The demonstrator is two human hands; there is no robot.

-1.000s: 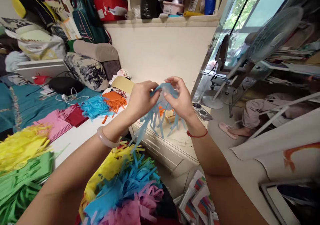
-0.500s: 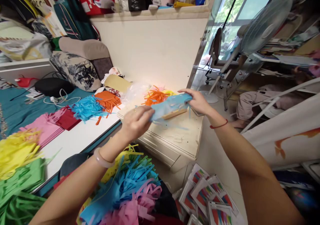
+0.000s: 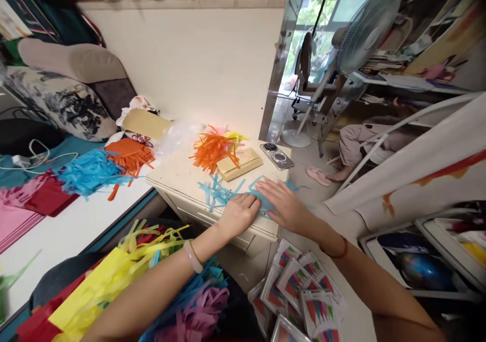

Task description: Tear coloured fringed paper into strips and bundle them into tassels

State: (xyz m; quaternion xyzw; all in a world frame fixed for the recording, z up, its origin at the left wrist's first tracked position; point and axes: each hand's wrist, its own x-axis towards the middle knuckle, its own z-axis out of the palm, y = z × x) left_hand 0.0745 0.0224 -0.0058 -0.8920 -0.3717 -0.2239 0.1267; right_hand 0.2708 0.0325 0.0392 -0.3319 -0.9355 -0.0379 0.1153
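Both hands at frame centre, pressed flat on blue fringed paper [image 3: 222, 193] spread on cream desk [image 3: 178, 172]; left hand [image 3: 238, 214] palm down, fingers loosely curled, gripping nothing; right hand [image 3: 281, 203] just beside it, fingers spread wide over paper's right part; blue strips fan toward upper left of hands; orange paper shreds [image 3: 212, 150] above them, touching tan block [image 3: 239, 164]; phone [image 3: 277, 156] at desk's far right corner; printed packets [image 3: 304, 286] on floor, lower centre right; electric fan [image 3: 366, 28] upper right.
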